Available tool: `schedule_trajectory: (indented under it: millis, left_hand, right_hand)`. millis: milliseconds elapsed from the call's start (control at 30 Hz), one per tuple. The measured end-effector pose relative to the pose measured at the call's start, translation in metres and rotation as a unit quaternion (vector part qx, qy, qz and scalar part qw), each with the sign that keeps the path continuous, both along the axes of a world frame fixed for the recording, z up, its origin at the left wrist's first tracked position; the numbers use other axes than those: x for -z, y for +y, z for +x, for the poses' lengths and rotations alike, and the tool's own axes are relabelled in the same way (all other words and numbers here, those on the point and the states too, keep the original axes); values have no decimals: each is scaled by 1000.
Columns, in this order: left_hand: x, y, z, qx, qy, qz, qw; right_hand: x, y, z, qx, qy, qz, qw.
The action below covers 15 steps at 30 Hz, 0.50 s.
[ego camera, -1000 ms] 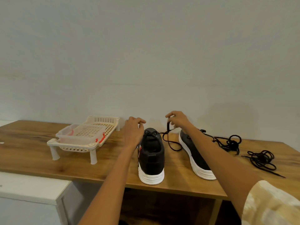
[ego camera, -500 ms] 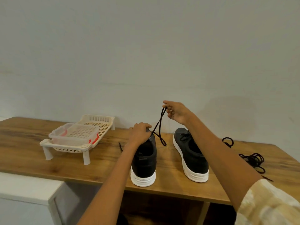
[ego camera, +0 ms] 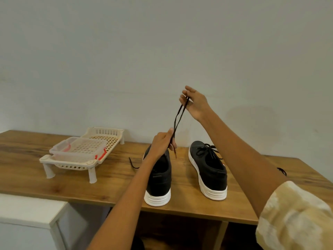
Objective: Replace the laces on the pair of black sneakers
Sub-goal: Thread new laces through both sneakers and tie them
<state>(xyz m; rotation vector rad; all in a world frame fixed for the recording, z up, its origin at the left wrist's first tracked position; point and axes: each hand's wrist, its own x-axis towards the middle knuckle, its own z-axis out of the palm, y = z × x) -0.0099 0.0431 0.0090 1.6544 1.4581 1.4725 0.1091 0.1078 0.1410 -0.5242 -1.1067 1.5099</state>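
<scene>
Sneakers, black with thick ribbed white soles, stand side by side on a wooden table (ego camera: 54, 179) with a visible grain, heels toward the camera.

Far left, a white cabinet top (ego camera: 27, 212) sits lower than the table. On the table's left part stands a cream plastic rack (ego camera: 100, 157) on short legs, its floor a grid of square holes. A clear plastic box (ego camera: 79, 150) with red clips lies in it; what the box holds cannot be told.

Just right of the rack, a loose black lace end (ego camera: 132, 164) curls on the wood beside the left sneaker (ego camera: 159, 181). The left hand (ego camera: 161, 146) hovers over this shoe's front, fingers curled, thumb and fingertips pinching a thin black lace (ego camera: 177, 120). Two strands rise from that pinch, slanting up and right to the right hand (ego camera: 195, 103), which is raised well above the table; its fingers are partly spread, and the lace passes between them, held near the fingertips. A short end hangs below the left hand.

The right sneaker (ego camera: 210, 174) stands apart from both hands, laced and tied with a bow. Behind the right forearm, a bit of another black lace (ego camera: 282, 171) lies on the table. A pale patterned sleeve (ego camera: 295, 219) covers the right upper arm.
</scene>
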Motion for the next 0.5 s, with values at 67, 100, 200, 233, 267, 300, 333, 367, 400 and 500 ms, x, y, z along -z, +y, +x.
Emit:
schedule_trajectory:
  millis: [67, 100, 200, 233, 267, 300, 333, 367, 400, 500]
  left_hand:
    - [-3, 1, 1, -2, -71, -27, 997]
    - [-6, 3, 0, 4, -118, -43, 992]
    - [-13, 10, -8, 99, -272, -104, 952]
    - [-16, 8, -9, 142, -315, -118, 931]
    - [-21, 7, -9, 168, -358, -130, 909]
    - [-27, 7, -6, 167, -399, -145, 890]
    - [-33, 8, -3, 152, -437, -158, 873]
    - [-40, 13, -2, 129, -459, -167, 863]
    - [-45, 18, -1, 106, -462, -170, 864]
    - [-63, 24, -2, 44, -399, -183, 897]
  right_hand:
    - [-3, -12, -1, -52, -74, 36, 995]
    - [0, -17, -1, -93, -144, 62, 983]
    - [14, -26, 5, -244, -346, 126, 897]
    - [20, -28, 8, -274, -403, 136, 863]
    - [26, -29, 10, -290, -449, 138, 834]
    - [32, -30, 14, -300, -483, 134, 812]
    - [38, -29, 17, -311, -507, 123, 794]
    - [45, -30, 21, -321, -524, 111, 781]
    - [50, -30, 25, -330, -535, 97, 772]
    - [64, -26, 34, -266, -536, 85, 797]
